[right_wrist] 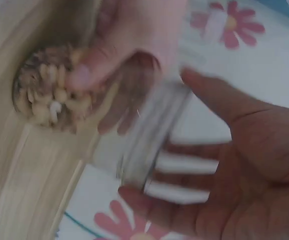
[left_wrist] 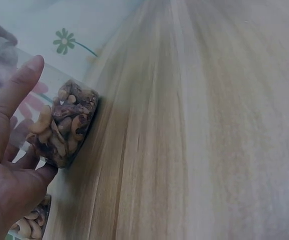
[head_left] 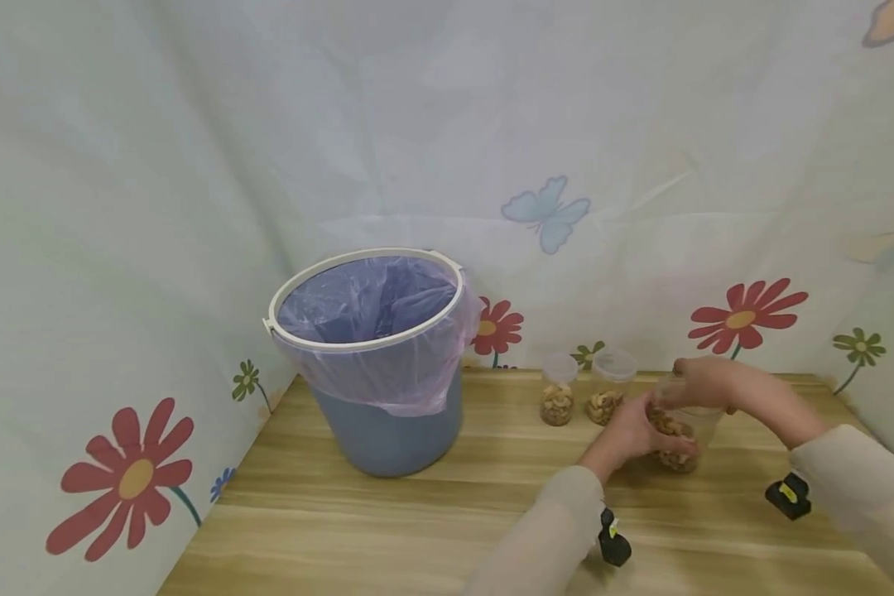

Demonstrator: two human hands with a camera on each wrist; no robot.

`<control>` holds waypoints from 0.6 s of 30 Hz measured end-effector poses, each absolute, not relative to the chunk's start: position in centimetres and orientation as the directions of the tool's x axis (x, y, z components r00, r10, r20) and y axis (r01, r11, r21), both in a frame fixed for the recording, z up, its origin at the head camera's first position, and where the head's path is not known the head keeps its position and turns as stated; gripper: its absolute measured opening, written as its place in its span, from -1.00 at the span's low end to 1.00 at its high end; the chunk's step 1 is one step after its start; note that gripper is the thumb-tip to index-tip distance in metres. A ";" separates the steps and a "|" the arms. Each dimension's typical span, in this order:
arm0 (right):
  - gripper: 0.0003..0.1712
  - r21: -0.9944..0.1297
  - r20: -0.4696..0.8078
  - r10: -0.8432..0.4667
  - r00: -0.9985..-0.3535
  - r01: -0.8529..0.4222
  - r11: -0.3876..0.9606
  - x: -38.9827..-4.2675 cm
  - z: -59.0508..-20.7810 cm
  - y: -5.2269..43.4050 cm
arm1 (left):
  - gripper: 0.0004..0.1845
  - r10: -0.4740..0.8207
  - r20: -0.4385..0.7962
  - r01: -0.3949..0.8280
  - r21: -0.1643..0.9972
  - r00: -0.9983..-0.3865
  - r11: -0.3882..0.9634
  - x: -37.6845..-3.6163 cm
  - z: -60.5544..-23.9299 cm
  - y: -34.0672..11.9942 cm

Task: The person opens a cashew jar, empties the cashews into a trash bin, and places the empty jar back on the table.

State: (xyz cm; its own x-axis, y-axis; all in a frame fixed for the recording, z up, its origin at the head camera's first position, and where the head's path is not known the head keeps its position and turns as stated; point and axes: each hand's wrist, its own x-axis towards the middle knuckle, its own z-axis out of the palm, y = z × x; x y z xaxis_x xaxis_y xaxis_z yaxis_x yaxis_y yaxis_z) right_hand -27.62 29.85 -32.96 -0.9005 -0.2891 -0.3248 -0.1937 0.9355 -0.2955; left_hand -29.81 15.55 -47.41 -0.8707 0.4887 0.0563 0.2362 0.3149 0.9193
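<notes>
A clear plastic jar (head_left: 702, 424) part-filled with mixed nuts stands on the wooden table (head_left: 417, 530) at the right. My left hand (head_left: 633, 434) grips its body from the left, fingers wrapped round the nut-filled lower part. My right hand (head_left: 704, 381) sits over the top, fingers curled round the lid. In the left wrist view the jar (left_wrist: 64, 125) lies against my left hand (left_wrist: 9, 150). The blurred right wrist view shows my right hand (right_wrist: 224, 165) around the jar's lid (right_wrist: 154, 135), with the nuts (right_wrist: 44, 95) beyond.
Two more small lidded jars with nuts (head_left: 557, 391) (head_left: 609, 387) stand just left of the hands by the back wall. A blue bucket (head_left: 376, 364) lined with a purple bag stands at the left. Flower-print sheets wall the table on three sides.
</notes>
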 end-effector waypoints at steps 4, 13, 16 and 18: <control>-0.17 -0.314 -0.273 -0.443 -0.854 -0.356 0.880 -28.2 -32.5 31.3 | -0.36 0.502 0.065 0.269 0.899 -0.863 0.346 -29.9 -47.0 15.8; -0.13 -0.368 -0.324 -0.558 -0.764 -0.442 0.818 -29.0 -32.1 31.9 | -0.22 0.518 0.068 0.275 0.901 -0.853 0.336 -30.0 -46.8 15.8; -0.06 -0.386 -0.351 -0.546 -0.761 -0.414 0.824 -28.9 -32.2 31.8 | -0.19 0.513 0.061 0.270 0.900 -0.856 0.343 -30.0 -46.9 15.6; -0.03 -0.388 -0.349 -0.548 -0.760 -0.415 0.823 -28.7 -32.3 31.6 | -0.19 0.513 0.057 0.271 0.896 -0.856 0.353 -30.0 -47.1 15.4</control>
